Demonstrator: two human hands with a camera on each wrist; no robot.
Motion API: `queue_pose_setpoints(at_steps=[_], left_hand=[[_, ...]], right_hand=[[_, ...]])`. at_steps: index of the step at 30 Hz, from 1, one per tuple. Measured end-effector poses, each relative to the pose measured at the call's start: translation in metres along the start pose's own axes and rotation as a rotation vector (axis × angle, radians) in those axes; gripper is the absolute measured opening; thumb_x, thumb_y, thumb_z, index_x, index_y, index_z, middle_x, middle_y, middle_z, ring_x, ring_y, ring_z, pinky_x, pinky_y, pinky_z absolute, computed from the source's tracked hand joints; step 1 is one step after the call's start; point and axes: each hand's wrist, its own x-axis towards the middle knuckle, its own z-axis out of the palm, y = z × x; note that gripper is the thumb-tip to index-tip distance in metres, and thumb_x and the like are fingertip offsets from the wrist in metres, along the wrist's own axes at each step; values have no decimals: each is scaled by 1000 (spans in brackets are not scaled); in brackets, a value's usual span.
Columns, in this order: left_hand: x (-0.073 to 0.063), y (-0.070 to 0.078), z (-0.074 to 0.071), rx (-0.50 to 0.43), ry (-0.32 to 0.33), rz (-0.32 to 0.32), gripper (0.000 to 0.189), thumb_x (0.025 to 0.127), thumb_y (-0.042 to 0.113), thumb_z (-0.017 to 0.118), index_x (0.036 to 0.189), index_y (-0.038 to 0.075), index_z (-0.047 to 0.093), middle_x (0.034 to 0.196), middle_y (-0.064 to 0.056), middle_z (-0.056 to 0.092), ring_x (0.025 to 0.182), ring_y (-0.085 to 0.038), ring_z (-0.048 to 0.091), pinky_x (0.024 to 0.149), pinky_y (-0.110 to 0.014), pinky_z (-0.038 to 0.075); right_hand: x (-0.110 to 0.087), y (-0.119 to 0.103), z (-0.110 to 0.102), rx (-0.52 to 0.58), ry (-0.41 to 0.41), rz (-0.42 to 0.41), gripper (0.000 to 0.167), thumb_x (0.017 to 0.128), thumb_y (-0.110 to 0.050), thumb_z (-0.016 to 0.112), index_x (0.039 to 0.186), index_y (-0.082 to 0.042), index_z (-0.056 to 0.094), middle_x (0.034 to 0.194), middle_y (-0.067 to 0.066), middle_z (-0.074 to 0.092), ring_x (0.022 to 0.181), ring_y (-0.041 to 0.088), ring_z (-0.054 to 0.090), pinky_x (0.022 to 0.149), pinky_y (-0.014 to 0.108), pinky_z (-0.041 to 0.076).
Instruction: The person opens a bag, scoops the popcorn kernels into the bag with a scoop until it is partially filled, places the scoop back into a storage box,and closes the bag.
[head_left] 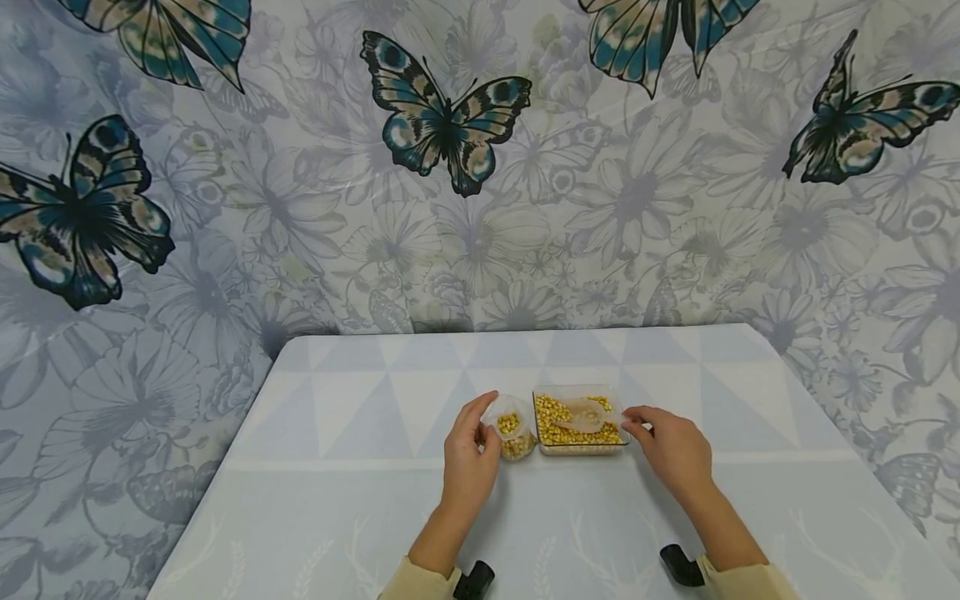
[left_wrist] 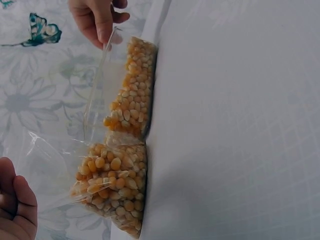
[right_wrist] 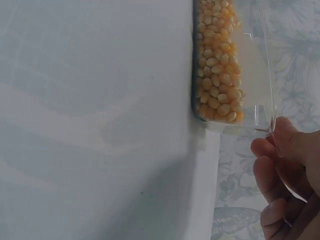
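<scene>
A clear plastic bag of yellow corn kernels stands on the table, its mouth spread. My left hand holds the bag's rim at its left side, with thumb and index finger apart along the film. Just right of the bag is a clear rectangular container of corn kernels. My right hand pinches the container's upper right rim between thumb and forefinger, plain in the right wrist view. On the kernels in the container lies a translucent, scoop-like piece. In the left wrist view the bag touches or nearly touches the container.
The table has a pale cloth with triangle shapes and faint antlers. Behind it hangs a floral backdrop with teal butterflies. Black wrist-worn devices sit by both cuffs.
</scene>
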Motion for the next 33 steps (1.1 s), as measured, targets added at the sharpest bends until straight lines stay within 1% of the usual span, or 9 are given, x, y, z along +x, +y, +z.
queue_pose_setpoints(at_steps=[3, 6, 10, 12, 17, 19, 22, 27, 33], left_hand=[[0, 0, 0, 5, -3, -8, 49, 90, -11, 51, 133, 11, 63, 131, -3, 63, 68, -6, 45, 59, -18, 45], [0, 0, 0, 8, -6, -15, 50, 90, -10, 51, 133, 12, 63, 131, -3, 63, 68, -6, 45, 59, -18, 45], [0, 0, 0, 6, -10, -18, 49, 90, -11, 51, 133, 10, 63, 132, -2, 62, 69, -6, 45, 59, -18, 45], [0, -1, 0, 4, -9, -11, 49, 90, -11, 51, 133, 9, 63, 132, -3, 63, 69, -6, 45, 59, -18, 45], [-1, -2, 0, 4, -5, -1, 50, 90, -11, 51, 133, 11, 63, 131, -2, 63, 69, -6, 45, 59, -18, 45], [-1, -2, 0, 2, -5, -3, 50, 90, -11, 51, 133, 12, 63, 132, -3, 63, 69, -6, 45, 59, -18, 45], [-1, -2, 0, -1, -6, -6, 50, 90, -11, 51, 133, 12, 63, 132, -3, 63, 68, -6, 45, 60, -18, 45], [-2, -1, 0, -1, -7, -15, 51, 90, -10, 51, 134, 13, 63, 133, -3, 62, 69, -6, 45, 60, -18, 45], [-2, -2, 1, -7, 0, -5, 52, 90, -11, 51, 134, 15, 62, 134, -3, 62, 70, -5, 46, 62, -18, 46]], right_hand=[[-3, 1, 2, 23, 55, -20, 23, 86, -24, 77, 106, -13, 77, 89, 5, 77, 64, 16, 62, 45, 24, 36], [-7, 3, 6, 51, 108, -35, 21, 85, -21, 78, 104, -12, 78, 87, 5, 77, 64, 18, 63, 46, 23, 36], [-10, 6, 10, 85, 142, -28, 20, 84, -19, 80, 102, -12, 79, 85, 5, 77, 67, 19, 64, 48, 22, 39], [-10, 8, 11, 106, 138, -13, 20, 84, -19, 79, 102, -12, 79, 81, 4, 76, 64, 14, 62, 49, 22, 40], [-13, 12, 10, 205, 63, 71, 22, 87, -21, 77, 106, -11, 78, 76, 5, 75, 58, 5, 59, 50, 21, 42], [-13, 14, 10, 246, 41, 109, 22, 89, -22, 76, 107, -11, 77, 77, 6, 75, 59, 7, 61, 50, 21, 42], [-15, 17, 12, 292, 41, 146, 21, 89, -22, 76, 107, -11, 77, 76, 7, 75, 58, 7, 62, 49, 22, 41], [-16, 18, 11, 337, 34, 200, 21, 88, -22, 76, 106, -12, 78, 74, 8, 74, 58, 7, 61, 48, 23, 39], [-15, 15, 7, 360, 24, 219, 22, 89, -22, 75, 108, -11, 77, 74, 10, 74, 58, 6, 61, 47, 23, 38]])
